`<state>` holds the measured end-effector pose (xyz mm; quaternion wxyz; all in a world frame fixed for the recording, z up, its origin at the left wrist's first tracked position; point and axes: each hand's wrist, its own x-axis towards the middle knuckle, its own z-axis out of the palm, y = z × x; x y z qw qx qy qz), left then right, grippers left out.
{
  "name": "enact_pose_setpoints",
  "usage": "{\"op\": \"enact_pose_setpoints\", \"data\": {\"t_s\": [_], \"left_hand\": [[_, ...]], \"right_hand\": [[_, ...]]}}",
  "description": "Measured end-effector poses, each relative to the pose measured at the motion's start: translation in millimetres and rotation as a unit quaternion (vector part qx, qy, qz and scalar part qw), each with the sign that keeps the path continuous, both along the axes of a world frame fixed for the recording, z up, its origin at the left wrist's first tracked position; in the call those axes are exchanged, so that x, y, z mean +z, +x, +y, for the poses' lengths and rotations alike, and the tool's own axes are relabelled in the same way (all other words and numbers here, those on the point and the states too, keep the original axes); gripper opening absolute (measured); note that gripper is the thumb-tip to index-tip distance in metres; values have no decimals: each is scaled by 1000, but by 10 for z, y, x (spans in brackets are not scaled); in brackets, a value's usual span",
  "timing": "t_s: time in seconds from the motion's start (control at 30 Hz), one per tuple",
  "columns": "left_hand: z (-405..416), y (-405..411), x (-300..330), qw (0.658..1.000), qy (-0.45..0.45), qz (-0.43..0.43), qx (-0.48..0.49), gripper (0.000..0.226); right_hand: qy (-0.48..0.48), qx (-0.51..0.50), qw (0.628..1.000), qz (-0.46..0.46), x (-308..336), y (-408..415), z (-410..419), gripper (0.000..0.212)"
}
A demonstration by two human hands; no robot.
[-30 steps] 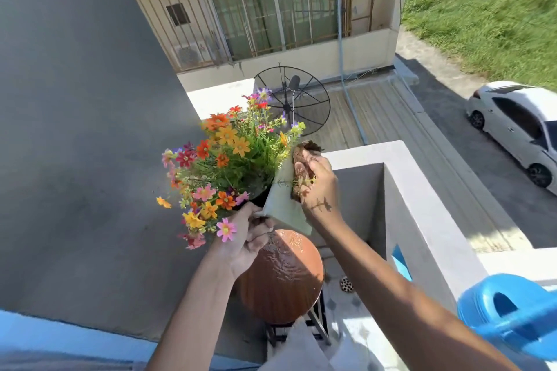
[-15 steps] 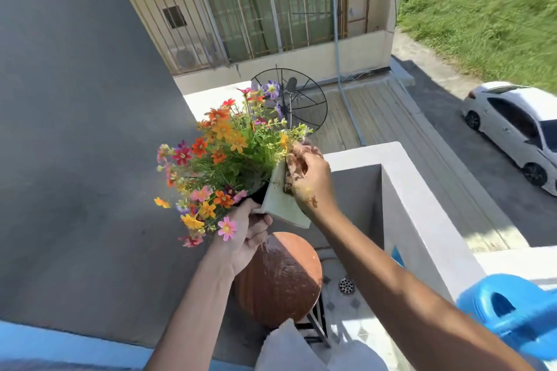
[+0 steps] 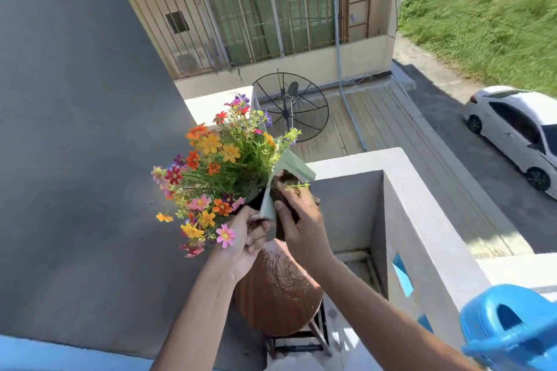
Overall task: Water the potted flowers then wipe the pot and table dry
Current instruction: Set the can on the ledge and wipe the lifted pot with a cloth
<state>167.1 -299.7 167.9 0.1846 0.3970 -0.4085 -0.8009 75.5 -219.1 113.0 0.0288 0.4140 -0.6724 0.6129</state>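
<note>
A pale green pot [image 3: 294,164] of many-coloured flowers [image 3: 220,166] is held tilted in the air, with the blooms leaning left. My left hand [image 3: 247,238] grips the pot's lower corner from beneath. My right hand [image 3: 304,226] holds a dark brown cloth [image 3: 286,182] against the pot's side. Directly below stands a round wooden table [image 3: 277,301], and its near-top surface glistens with water.
A blue watering can [image 3: 512,331] sits at the bottom right on the white balcony ledge [image 3: 422,190]. A grey wall [image 3: 75,159] closes off the left. Under the table is a dark metal frame [image 3: 301,343]. Far below are a satellite dish, a roof and a white car.
My right hand has slid down the pot's side with the cloth, from near the rim toward the lower end. The pot has turned slightly, and my left hand keeps its grip.
</note>
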Motion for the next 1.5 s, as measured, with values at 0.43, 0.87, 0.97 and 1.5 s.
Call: {"op": "enact_pose_setpoints", "data": {"t_s": [0.43,0.87,0.97,1.5], "left_hand": [[98,-23,17,1000,24,-1,-1,36],[-92,-129,-34,1000,5,-1,14,20],[-65,-126,-71,1000,-10,-15,3,25],[-59,-144,-29,1000,6,-1,18,26]], "right_hand": [[4,-106,982,-157,13,-626,-221,32],[39,21,999,-29,-232,-86,205,30],[100,-4,985,-140,-320,-134,192,32],[82,12,989,-121,-349,-117,220,28]]}}
